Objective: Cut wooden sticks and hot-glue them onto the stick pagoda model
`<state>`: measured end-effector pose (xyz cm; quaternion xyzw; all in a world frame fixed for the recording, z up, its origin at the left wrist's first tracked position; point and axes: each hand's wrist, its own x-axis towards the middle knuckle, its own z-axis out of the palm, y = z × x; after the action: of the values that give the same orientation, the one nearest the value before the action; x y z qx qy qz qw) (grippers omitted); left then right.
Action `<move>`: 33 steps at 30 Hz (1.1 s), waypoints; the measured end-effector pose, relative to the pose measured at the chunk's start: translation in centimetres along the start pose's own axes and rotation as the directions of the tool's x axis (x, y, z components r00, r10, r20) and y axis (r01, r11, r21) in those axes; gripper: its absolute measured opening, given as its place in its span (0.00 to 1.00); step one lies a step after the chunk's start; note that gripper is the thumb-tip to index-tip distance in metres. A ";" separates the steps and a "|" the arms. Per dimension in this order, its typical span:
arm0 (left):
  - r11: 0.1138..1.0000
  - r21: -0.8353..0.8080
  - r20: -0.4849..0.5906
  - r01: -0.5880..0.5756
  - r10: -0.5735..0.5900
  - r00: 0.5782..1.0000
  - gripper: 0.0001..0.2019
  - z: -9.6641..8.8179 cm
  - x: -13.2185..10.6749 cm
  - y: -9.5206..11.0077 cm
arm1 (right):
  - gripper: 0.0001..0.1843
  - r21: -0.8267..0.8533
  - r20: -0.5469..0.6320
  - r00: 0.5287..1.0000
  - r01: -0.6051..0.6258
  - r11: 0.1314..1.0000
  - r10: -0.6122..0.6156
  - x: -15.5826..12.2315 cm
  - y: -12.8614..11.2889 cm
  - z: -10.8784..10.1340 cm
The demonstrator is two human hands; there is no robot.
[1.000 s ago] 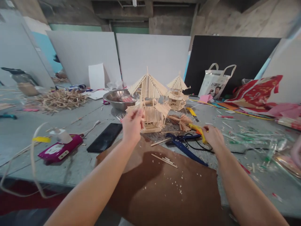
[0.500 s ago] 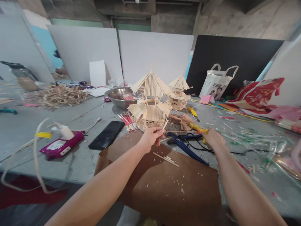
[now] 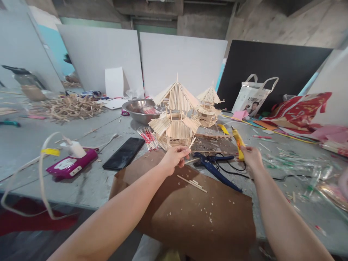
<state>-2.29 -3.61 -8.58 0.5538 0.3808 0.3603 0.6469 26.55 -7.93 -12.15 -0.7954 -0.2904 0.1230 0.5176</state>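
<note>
My left hand (image 3: 176,158) is pinched around a short wooden stick (image 3: 192,142), which slants up in front of the nearer stick pavilion (image 3: 178,125). That model has two tiers of roof built from pale sticks. In my right hand (image 3: 252,156) is a yellow hot glue gun (image 3: 238,144), tip pointing up and away, with a black cord near it. Between the hands lie blue-handled cutters (image 3: 214,172). Several loose sticks (image 3: 192,183) rest on the brown paper (image 3: 217,221) below.
A second stick pavilion (image 3: 208,107) stands behind. To the left are a metal bowl (image 3: 137,110), a phone (image 3: 124,153), red-wrapped sticks (image 3: 148,138), a purple power strip (image 3: 72,164) and a stick pile (image 3: 72,108). Plastic wrappers (image 3: 296,165) and a white bag (image 3: 251,96) are right.
My right hand has lifted the glue gun and turned it more upright, away from the crumpled brown paper, which now looks flatter. My left hand stays nearly still with its stick.
</note>
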 end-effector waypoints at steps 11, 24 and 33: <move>0.999 0.045 0.034 -0.016 0.014 0.999 0.10 0.0 0.1 -0.3 | 0.18 -0.112 0.081 0.997 0.022 0.993 -0.013 -0.8 -0.8 -0.1; 0.997 0.073 0.036 -0.010 0.007 0.999 0.10 0.0 0.2 -0.4 | 0.19 0.086 -0.016 0.984 0.179 0.980 -0.178 -1.7 -1.7 0.4; 0.992 -0.088 0.065 0.096 -0.090 0.994 0.10 -0.3 0.2 -0.3 | 0.12 0.427 0.529 0.805 0.022 0.904 -0.270 -5.3 -4.0 -0.4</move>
<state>-2.48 -3.34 -8.93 0.5162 0.3696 0.3298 0.6987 21.18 -10.18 -8.97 -0.5719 -0.4634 0.3733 0.5648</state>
